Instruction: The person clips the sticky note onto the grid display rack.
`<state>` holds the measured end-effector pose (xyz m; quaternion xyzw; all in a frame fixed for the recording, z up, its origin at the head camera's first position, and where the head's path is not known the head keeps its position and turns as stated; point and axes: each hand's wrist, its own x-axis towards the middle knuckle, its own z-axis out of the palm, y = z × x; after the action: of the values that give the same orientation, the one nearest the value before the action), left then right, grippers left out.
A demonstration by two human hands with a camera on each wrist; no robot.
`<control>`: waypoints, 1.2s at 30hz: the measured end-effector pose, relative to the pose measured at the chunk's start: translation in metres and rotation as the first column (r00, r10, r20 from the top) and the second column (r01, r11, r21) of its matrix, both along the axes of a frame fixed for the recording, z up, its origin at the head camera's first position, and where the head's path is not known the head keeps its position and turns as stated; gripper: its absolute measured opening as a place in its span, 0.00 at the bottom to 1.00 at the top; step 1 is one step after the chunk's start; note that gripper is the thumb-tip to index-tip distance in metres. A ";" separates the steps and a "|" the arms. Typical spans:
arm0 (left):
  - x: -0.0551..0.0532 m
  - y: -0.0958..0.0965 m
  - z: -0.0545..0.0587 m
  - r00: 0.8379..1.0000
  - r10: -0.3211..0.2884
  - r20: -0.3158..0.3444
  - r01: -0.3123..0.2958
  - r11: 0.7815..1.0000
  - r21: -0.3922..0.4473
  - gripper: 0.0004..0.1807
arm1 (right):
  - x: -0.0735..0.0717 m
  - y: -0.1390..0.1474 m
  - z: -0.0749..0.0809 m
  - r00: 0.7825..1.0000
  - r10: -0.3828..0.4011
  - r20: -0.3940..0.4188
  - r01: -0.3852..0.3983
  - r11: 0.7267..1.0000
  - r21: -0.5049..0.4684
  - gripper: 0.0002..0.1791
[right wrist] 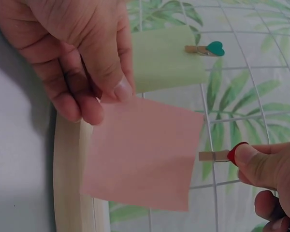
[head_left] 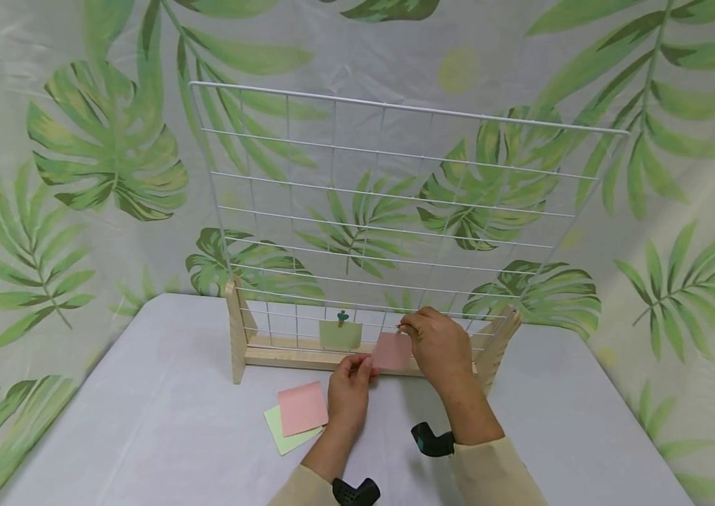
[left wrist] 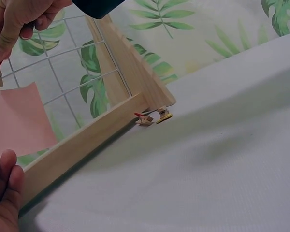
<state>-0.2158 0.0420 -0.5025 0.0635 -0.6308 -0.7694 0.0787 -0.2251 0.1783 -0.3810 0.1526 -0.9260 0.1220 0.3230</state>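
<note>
Pink paper, a single square note point(head_left: 392, 351), is positioned in front of the lowest rows of the wire grid point(head_left: 408, 108), toward the grid's right half as the person faces it. The left hand point(head_left: 350, 393), in front of the grid's base, pinches the lower left corner of the note between thumb and fingers. The right hand point(head_left: 442, 348), in front of the grid's lower right area, grasps a small wooden clip point(right wrist: 214, 156) by its red end, thumb against fingers. The clip's wooden tip is at the upper edge of the note, close to a grid wire; from where I stand, I cannot tell whether it bites the paper.

Left of the pink note, a green note point(head_left: 340, 336) hangs against the grid, secured at its top edge by a clip with a teal heart point(right wrist: 215, 49). The grid stands upright between wooden end supports point(head_left: 235, 334), joined along the bottom by a wooden crossbar point(head_left: 300, 358).

Two loose clips, one with a red part point(left wrist: 144, 119) and one with a yellow part point(left wrist: 164, 116), lie on the white tabletop point(head_left: 142, 393) near the foot of the grid's right support. In front of the grid, left of the left hand, pink sheets point(head_left: 303, 409) overlap green sheets point(head_left: 291, 443). Behind the grid hangs a leaf-printed backdrop point(head_left: 111, 140)
</note>
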 end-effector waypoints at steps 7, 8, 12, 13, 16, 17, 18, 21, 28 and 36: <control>0.000 -0.002 0.000 0.999 0.035 -0.006 -0.035 0.999 0.015 0.10 | 0.001 0.000 0.001 1.000 -0.010 0.021 0.010 1.000 0.007 0.03; 0.000 -0.002 0.000 0.999 0.037 -0.005 -0.037 0.999 0.019 0.10 | 0.001 0.000 0.001 1.000 -0.011 0.023 0.011 1.000 0.007 0.03; 0.000 -0.002 0.000 0.999 0.031 -0.021 -0.030 0.999 0.040 0.10 | 0.001 -0.001 0.002 0.999 -0.015 0.033 0.015 1.000 0.006 0.03; -0.001 -0.002 0.000 0.999 0.028 -0.029 -0.027 0.998 0.052 0.10 | 0.001 -0.001 0.002 0.999 -0.018 0.037 0.017 1.000 0.005 0.03; -0.001 -0.002 0.000 0.999 0.019 -0.041 -0.015 0.996 0.090 0.11 | 0.001 -0.001 0.003 0.999 -0.025 0.046 0.025 1.000 0.006 0.03; -0.001 -0.002 0.001 0.999 0.015 -0.044 -0.010 0.995 0.102 0.11 | 0.001 -0.002 0.003 0.999 -0.027 0.047 0.027 1.000 0.006 0.03; -0.001 -0.002 0.001 0.999 0.011 -0.044 -0.006 0.993 0.114 0.11 | 0.001 -0.002 0.003 0.999 -0.028 0.047 0.027 1.000 0.005 0.04; -0.002 -0.001 0.002 0.999 -0.006 -0.034 0.011 0.990 0.140 0.11 | 0.001 -0.002 0.003 0.999 -0.022 0.044 0.022 1.000 -0.005 0.04; -0.002 -0.001 0.001 0.998 -0.054 -0.029 0.058 0.983 0.173 0.12 | 0.001 -0.003 0.001 0.999 -0.008 0.034 0.008 1.000 -0.026 0.04; -0.001 -0.001 0.001 0.998 -0.049 -0.032 0.053 0.988 0.147 0.12 | 0.002 -0.003 -0.005 1.000 -0.028 0.013 0.028 0.999 -0.031 0.06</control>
<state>-0.2165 0.0414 -0.5010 0.0423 -0.5724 -0.8164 0.0630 -0.2230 0.1752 -0.3858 0.1338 -0.9281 0.1329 0.3211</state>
